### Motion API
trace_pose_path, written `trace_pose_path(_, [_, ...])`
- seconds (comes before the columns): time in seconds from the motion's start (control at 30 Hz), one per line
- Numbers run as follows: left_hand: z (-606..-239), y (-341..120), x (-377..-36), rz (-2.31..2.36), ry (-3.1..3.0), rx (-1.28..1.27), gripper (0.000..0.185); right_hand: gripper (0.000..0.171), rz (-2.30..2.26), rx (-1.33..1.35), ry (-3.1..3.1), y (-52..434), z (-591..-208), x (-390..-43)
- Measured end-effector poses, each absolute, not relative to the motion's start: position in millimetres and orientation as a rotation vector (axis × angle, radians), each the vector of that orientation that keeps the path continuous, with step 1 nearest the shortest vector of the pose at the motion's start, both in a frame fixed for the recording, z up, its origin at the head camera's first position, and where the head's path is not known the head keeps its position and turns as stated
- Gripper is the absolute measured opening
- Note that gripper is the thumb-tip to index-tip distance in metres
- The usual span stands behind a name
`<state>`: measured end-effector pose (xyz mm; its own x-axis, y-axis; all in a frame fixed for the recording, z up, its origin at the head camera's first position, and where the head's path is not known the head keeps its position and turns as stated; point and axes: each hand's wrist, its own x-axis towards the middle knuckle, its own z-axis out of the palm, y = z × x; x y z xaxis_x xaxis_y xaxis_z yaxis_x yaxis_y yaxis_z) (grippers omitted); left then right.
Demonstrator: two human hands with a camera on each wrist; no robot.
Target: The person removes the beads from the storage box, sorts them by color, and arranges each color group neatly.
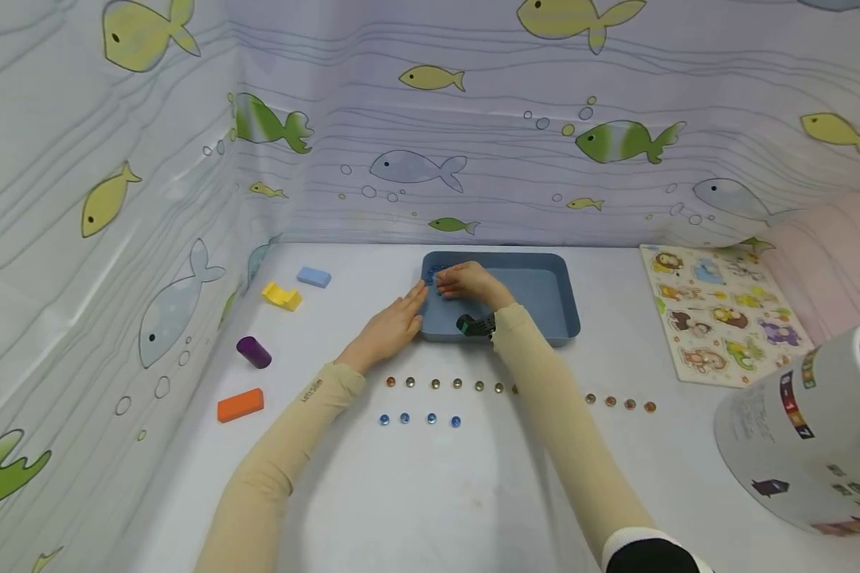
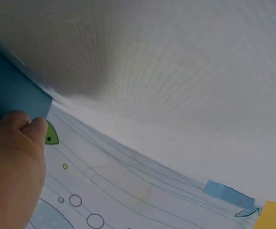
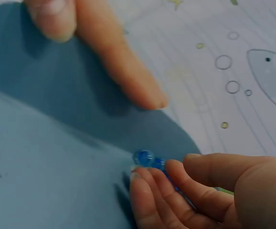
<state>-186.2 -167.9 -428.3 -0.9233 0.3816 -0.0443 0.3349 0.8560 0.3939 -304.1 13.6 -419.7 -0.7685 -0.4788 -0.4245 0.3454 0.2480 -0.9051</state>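
**Picking beads from the tray corner**

Right hand [image 1: 466, 280] is down in the tray [image 1: 545, 298] at its ten o'clock corner, fingers curled over blue beads [image 3: 145, 157] — best to pinch one cleanly against the wall, not scatter the rest. Left hand [image 1: 394, 322] lies flat, fingers straight, steadying the tray's nine o'clock edge.

On the table, at six o'clock, two bead rows [image 1: 430, 402] sit close under the forearms — sleeves could sweep them. Blocks [image 1: 281, 296] lie off at nine, a puzzle [image 1: 720, 314] at three.
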Motion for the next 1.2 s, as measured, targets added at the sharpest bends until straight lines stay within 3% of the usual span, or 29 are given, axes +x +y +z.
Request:
trace_pose_path(0.27, [-431.1, -169.1, -185.8, 0.584, 2.913, 0.553, 0.056, 0.033, -1.583, -0.119, 2.016, -10.2, -429.6, -295.7])
trace_pose_path(0.5, [-433.0, -167.8, -186.7, 0.607, 2.906, 0.573, 0.056, 0.026, -1.659, 0.071, 2.274, -17.3, -434.7, -289.4])
trace_pose_path(0.83, [-432.7, -168.8, -187.1, 0.595, 2.914, 0.578, 0.056, 0.029, -1.466, -0.157, 2.328, -17.5, -436.5, -286.0])
trace_pose_path(1.2, [-430.7, -167.1, -187.1, 0.596, 2.911, 0.568, 0.056, 0.030, -1.437, -0.237, 2.287, -13.5, -438.2, -283.9])
